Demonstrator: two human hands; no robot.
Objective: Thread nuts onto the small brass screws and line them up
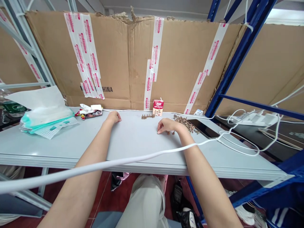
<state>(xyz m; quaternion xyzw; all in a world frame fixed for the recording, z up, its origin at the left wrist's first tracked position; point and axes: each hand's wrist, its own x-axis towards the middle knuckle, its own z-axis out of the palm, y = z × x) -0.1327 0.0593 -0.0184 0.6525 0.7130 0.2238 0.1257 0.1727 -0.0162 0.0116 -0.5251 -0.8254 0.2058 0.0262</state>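
Brass screws (184,123), right hand (167,125) just beside

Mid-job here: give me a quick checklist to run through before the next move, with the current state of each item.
Left hand empty: ok, resting on the bench with nothing visible in it.
Right hand empty: cannot tell, its curled fingers hide what they might hold, beside a few loose screws.
Row of screws in line: ok, lying side by side in front of the drink carton.
Heap of screws within reach: ok, right beside the right hand.
White cable out of the way: not ok, in view it crosses the left forearm and right forearm.
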